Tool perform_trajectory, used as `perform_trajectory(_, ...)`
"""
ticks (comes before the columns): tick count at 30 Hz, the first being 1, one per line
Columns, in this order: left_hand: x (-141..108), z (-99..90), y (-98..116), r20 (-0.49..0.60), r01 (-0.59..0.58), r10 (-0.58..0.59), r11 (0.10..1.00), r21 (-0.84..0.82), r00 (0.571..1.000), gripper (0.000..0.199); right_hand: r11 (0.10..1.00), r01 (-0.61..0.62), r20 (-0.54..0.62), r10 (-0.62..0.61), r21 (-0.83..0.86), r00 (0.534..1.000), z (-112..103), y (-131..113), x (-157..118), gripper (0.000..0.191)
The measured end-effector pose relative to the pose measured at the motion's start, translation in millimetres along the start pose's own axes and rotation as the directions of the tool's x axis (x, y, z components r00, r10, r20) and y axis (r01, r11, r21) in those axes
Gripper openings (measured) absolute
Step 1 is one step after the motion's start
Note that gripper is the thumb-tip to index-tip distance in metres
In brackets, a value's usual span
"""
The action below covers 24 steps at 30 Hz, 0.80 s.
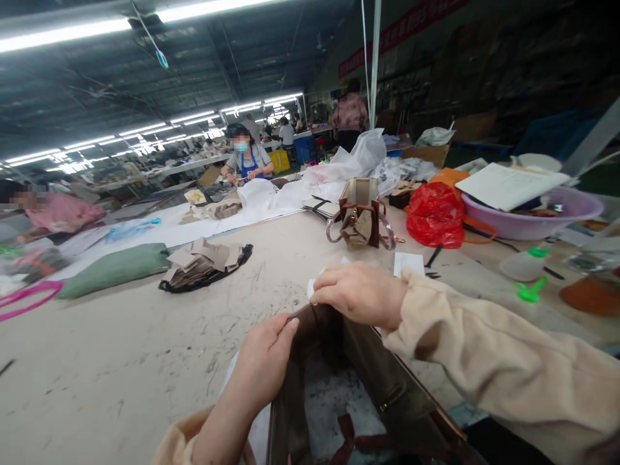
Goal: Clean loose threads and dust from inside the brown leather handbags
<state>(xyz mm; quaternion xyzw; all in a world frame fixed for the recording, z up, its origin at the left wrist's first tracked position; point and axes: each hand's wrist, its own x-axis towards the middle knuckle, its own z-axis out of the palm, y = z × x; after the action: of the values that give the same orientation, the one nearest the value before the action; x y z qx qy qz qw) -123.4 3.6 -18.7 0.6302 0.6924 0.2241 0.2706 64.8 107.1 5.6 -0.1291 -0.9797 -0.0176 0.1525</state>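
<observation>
A large open brown handbag (pixel 372 361) stands before me at the bottom of the view, its mouth facing up. Inside it show a small zip, brown straps and a pale bottom. My left hand (pixel 261 365) pinches the bag's far rim between thumb and fingers. Just right of it, my right hand (pixel 361 294) is closed, fingers bent down over the same rim at the corner. A small white piece (pixel 310 289), cloth or paper, pokes out from under its fingertips. Beyond my hands, a small tan and brown handbag (pixel 359 216) stands upright on the table.
On the table (pixel 145 361) lie a bundle of tan pieces (pixel 206 261) and a green cushion-like bundle (pixel 116 270). At right are a red plastic bag (pixel 434 215), a purple basin (pixel 533 218) and a bottle with a green cap (pixel 526 261). Co-workers (pixel 249 158) sit farther back.
</observation>
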Motion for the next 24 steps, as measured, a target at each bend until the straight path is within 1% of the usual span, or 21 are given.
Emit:
perform_trajectory(2, -0.4, 0.5, 0.6, 0.005, -0.007, 0.007, 1.000, 0.002, 1.000, 0.035, 0.998, -0.053, 0.050, 0.054, -0.019, 0.997, -3.8, 2.6, -1.8, 0.021)
perform_trajectory(5, -0.5, 1.6, 2.2, 0.014, -0.019, 0.019, 1.000, 0.013, 1.000, 0.035, 0.990, -0.128, 0.088, 0.132, -0.052, 0.987, -11.4, 9.6, -11.6, 0.020)
perform_trajectory(6, -0.3, 1.8, 2.7, 0.011, -0.023, 0.023, 1.000, 0.013, 1.000, 0.035, 0.984, -0.162, 0.087, 0.168, -0.077, 0.982, -13.3, 11.1, -14.4, 0.021)
perform_trajectory(8, -0.2, 2.0, 3.5, -0.001, -0.029, 0.029, 1.000, 0.010, 1.000, 0.035, 0.969, -0.216, 0.042, 0.222, -0.118, 0.974, -14.8, 10.3, -15.9, 0.021)
perform_trajectory(9, -0.1, 2.0, 3.8, -0.008, -0.031, 0.031, 0.999, 0.007, 0.999, 0.036, 0.969, -0.216, 0.007, 0.218, -0.120, 0.976, -14.1, 7.5, -14.1, 0.021)
perform_trajectory(10, -0.1, 1.8, 4.1, -0.012, -0.034, 0.034, 0.999, 0.004, 0.999, 0.036, 0.976, -0.186, -0.021, 0.185, -0.109, 0.982, -12.5, 3.4, -10.6, 0.021)
perform_trajectory(11, -0.1, 1.6, 4.4, -0.015, -0.036, 0.036, 0.999, 0.000, 0.999, 0.035, 0.987, -0.131, -0.033, 0.129, -0.093, 0.991, -10.4, -1.8, -5.9, 0.021)
perform_trajectory(13, -0.1, 1.3, 4.8, -0.020, -0.037, 0.037, 0.999, -0.004, 0.999, 0.035, 0.997, -0.006, 0.002, 0.006, -0.075, 1.000, -6.1, -12.5, 4.9, 0.020)
perform_trajectory(14, -0.1, 1.2, 4.8, -0.018, -0.036, 0.036, 0.999, -0.002, 0.999, 0.035, 0.997, 0.033, 0.040, -0.030, -0.076, 0.999, -4.8, -16.5, 9.6, 0.019)
perform_trajectory(15, 0.0, 1.3, 4.6, -0.014, -0.034, 0.034, 0.999, 0.003, 0.999, 0.035, 0.996, 0.041, 0.077, -0.034, -0.085, 0.996, -4.3, -18.5, 12.9, 0.018)
perform_trajectory(17, 0.3, 1.7, 3.3, -0.002, -0.030, 0.030, 0.999, 0.024, 1.000, 0.037, 0.994, -0.018, 0.122, 0.032, -0.109, 0.992, -6.8, -15.8, 13.0, 0.018)
perform_trajectory(20, 1.3, 2.6, -0.1, -0.007, -0.035, 0.036, 0.999, 0.030, 0.999, 0.038, 0.982, -0.167, 0.126, 0.178, -0.088, 0.976, -16.4, 1.5, -4.6, 0.019)
perform_trajectory(22, 2.5, 3.0, -2.4, -0.025, -0.030, 0.030, 1.000, 0.007, 0.999, 0.038, 0.960, -0.277, 0.049, 0.278, -0.030, 0.959, -23.4, 13.0, -23.7, 0.019)
perform_trajectory(24, 3.9, 3.1, -3.9, -0.038, -0.020, 0.020, 1.000, -0.010, 0.999, 0.039, 0.937, -0.343, -0.071, 0.348, 0.068, 0.935, -28.3, 17.2, -41.4, 0.019)
